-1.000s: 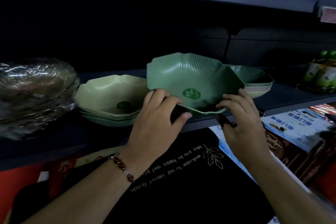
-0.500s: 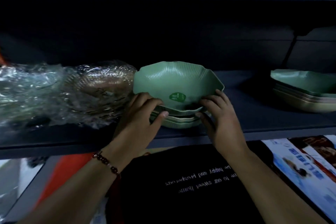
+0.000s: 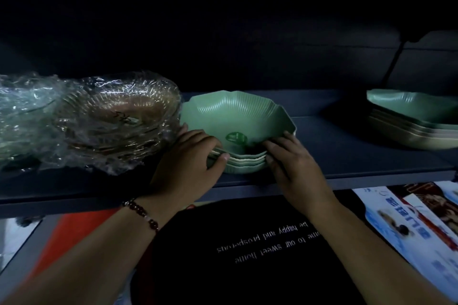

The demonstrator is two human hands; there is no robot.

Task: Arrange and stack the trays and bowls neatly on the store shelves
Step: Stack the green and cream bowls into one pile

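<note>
Gripping the near rim of the green bowl stack (image 3: 238, 131) on the shelf (image 3: 347, 156), the left hand (image 3: 188, 161) and right hand (image 3: 295, 163) curl round its edges. Probably light, rigid plastic, smooth; the fluted rims suit holding, though dimness blurs detail.

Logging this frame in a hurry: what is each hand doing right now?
Left hand: fingers and thumb curled on the near left rim of the green bowl stack.
Right hand: fingers curled on the stack's near right rim.
</note>
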